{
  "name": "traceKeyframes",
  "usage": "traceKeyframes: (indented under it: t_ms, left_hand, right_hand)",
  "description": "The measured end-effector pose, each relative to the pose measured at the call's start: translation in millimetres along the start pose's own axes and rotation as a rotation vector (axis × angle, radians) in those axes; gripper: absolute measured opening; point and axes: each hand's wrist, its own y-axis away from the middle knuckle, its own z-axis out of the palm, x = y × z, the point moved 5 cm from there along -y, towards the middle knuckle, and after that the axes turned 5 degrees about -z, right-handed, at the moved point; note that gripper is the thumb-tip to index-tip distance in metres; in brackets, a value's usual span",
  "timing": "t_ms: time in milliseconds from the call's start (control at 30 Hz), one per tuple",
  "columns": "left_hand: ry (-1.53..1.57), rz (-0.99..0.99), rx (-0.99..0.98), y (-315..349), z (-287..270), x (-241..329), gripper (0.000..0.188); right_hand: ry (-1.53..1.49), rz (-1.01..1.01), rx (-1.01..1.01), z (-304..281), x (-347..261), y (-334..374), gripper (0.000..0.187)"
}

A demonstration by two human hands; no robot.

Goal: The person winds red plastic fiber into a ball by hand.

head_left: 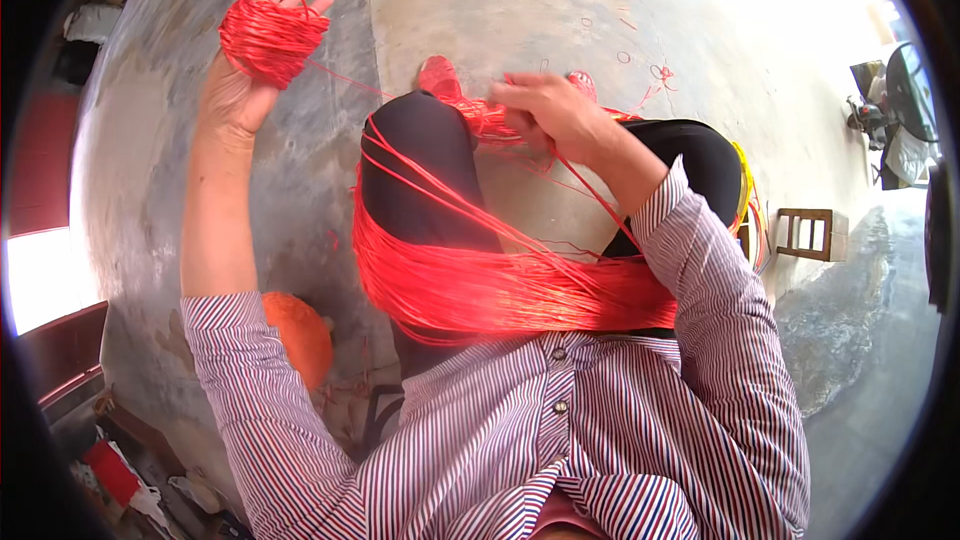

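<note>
Red plastic cord (268,38) is wound in a thick bundle round my left hand (245,92), raised at the upper left; the fingertips stretch out past it. A thin strand leads from that bundle toward my left knee. My right hand (550,110) is over the gap between my knees, fingers bent and slightly blurred, with a strand of red cord passing through them and slanting down to the right. A large skein of red cord (480,295) lies stretched across both thighs, several loose strands crossing above it.
More red cord (490,122) lies near my feet in red footwear (438,76). Yellow cord (742,185) hangs beside my right knee. A small wooden stool (812,235) stands at the right, an orange round object (298,340) at the left. Cord scraps dot the concrete floor (500,0).
</note>
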Motion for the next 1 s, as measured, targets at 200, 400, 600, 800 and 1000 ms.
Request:
traceKeyframes:
  t_ms: [200,400,600,800,1000]
  left_hand:
    - [0.025,0.023,-0.053,-20.3,12.1,6.9,0.042]
    - [0.019,0.016,-0.067,-15.5,8.6,6.2,0.042]
    - [-0.147,-0.045,-0.213,-14.8,51.1,-23.8,0.072]
    - [0.062,-0.185,-0.491,-12.9,147.0,-51.9,0.058]
    - [-0.893,0.285,-0.246,-45.1,164.7,-27.2,0.027]
  right_hand:
    - [0.947,-0.619,-0.098,103.1,-92.0,2.3,0.016]
    - [1.633,-1.118,-0.229,214.9,-34.8,70.3,0.023]
    - [1.067,-1.062,-0.438,124.1,-95.9,97.5,0.013]
    - [0.676,-0.866,0.495,-27.7,-86.4,-12.4,0.022]
    - [-0.311,-0.401,-0.278,-6.8,-81.8,-17.5,0.027]
